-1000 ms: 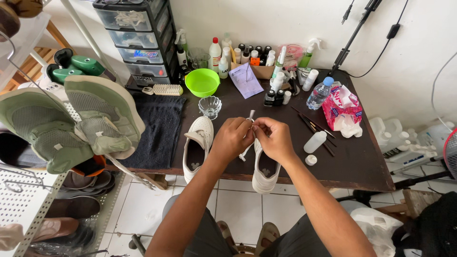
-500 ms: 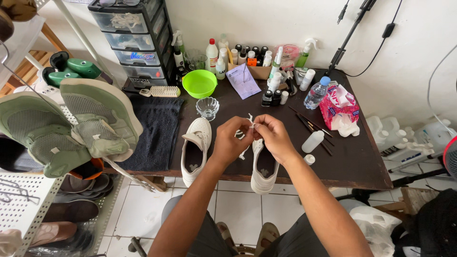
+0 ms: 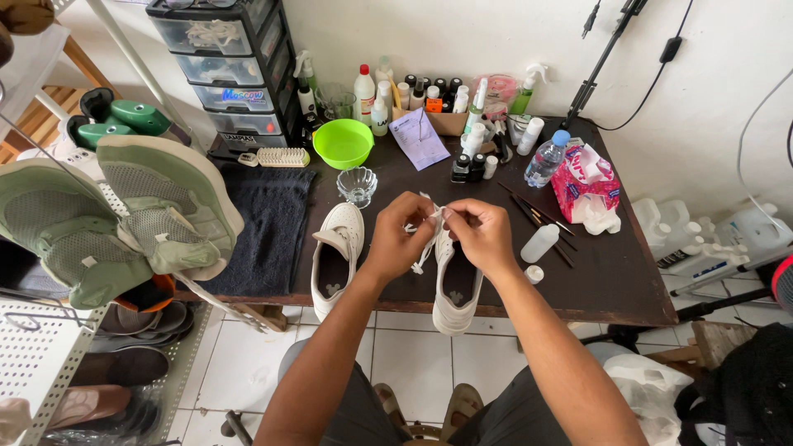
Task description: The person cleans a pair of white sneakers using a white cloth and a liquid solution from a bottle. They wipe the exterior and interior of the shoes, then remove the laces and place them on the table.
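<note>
Two white sneakers lie on the near edge of the dark table (image 3: pixel 628 281); the right shoe (image 3: pixel 457 285) sits under both hands with its heel overhanging the edge, and the left shoe (image 3: pixel 337 252) lies just beside it, untouched. Above the right shoe the left hand (image 3: pixel 399 238) and the right hand (image 3: pixel 479 233) meet, each with fingers pinched narrow on the white lace (image 3: pixel 428 235), which runs between them and trails down toward the shoe's opening; the lace looks light, soft and limp, so it is best taken near its stiff tip between thumb and forefinger, while the shoe itself seems light but firm enough to stay put unheld. Just beyond the hands stands a small glass bowl (image 3: pixel 357 185), with a dark towel (image 3: pixel 263 227) to its left and thin brushes (image 3: pixel 541 221) and a small white bottle (image 3: pixel 539 243) to the right; farther back are a green bowl (image 3: pixel 343 142), a water bottle (image 3: pixel 548 158), a pink tissue pack (image 3: pixel 583 182) and a row of bottles against the wall. Against the earlier frames, the hands sit slightly lower and closer over the shoe; the lace is held much as before, and both shoes lie where they did.
</note>
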